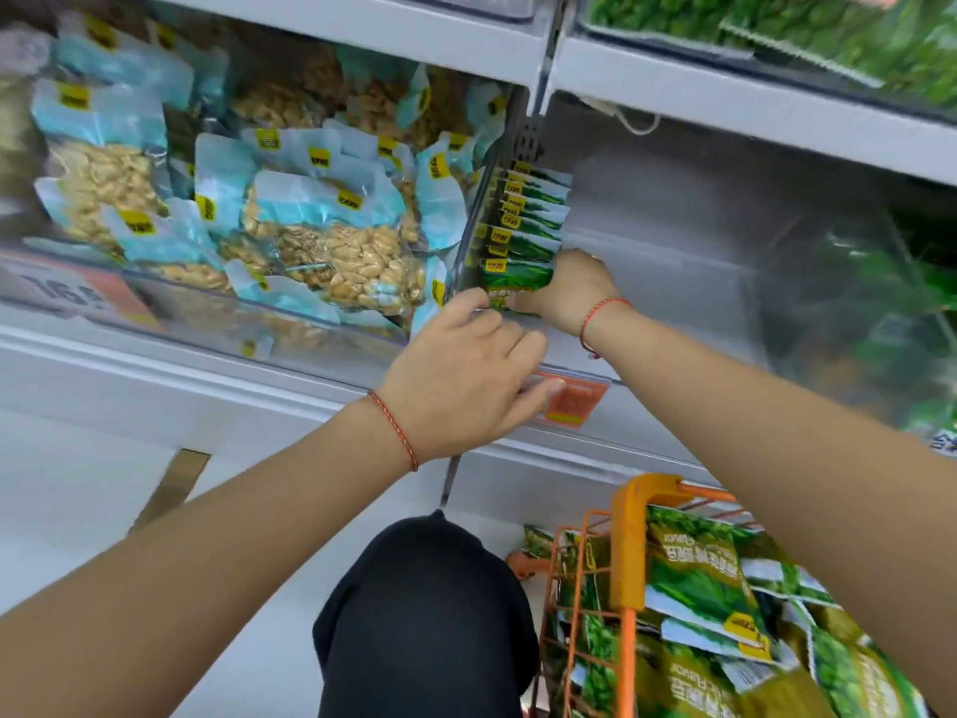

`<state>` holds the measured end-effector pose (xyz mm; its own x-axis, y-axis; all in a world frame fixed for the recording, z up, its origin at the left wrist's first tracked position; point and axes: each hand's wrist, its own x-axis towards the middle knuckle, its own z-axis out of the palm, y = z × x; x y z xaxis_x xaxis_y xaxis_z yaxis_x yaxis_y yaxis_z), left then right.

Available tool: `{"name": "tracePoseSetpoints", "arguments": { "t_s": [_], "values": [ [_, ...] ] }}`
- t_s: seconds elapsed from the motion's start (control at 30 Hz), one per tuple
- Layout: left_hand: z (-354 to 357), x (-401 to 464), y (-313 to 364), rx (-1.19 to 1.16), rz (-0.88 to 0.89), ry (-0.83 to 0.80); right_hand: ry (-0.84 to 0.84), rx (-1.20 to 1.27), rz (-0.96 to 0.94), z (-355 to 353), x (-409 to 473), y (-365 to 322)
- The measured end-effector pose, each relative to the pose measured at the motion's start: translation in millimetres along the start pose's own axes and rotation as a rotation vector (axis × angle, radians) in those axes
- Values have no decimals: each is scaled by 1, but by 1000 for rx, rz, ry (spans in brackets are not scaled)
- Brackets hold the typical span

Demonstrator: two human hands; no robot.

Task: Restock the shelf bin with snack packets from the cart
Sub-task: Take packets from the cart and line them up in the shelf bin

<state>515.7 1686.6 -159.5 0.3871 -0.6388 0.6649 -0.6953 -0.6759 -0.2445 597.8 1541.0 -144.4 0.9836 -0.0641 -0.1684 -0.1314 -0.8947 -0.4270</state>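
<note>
At the left wall of the clear shelf bin: right hand pressing the row of green snack packets, fingers curled on the front one. Left hand just beside, at the front edge, fingers loosely bent, holding nothing. Below right, more green packets in the orange cart.

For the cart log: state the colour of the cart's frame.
Orange: the cart frame, at lower right, shows best in the head view.

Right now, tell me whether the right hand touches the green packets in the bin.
Touching. The head view shows the right hand pressed against the green packets, its fingers on the front one.
</note>
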Motion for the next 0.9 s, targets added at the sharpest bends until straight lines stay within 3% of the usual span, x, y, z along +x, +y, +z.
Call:
{"name": "tracePoseSetpoints", "arguments": {
  "t_s": [0.13,0.23,0.7,0.9],
  "values": [
    [1,0,1,-6,-1,20,-180,463,198,-2,-2,10],
    [1,0,1,-10,4,25,-209,584,201,0,-4,15],
    [-4,0,1,-7,2,-44,-191,471,227,-20,-15,8],
    [-14,3,3,-25,-35,-187,22,419,161,-63,-46,28]
  ]
}}
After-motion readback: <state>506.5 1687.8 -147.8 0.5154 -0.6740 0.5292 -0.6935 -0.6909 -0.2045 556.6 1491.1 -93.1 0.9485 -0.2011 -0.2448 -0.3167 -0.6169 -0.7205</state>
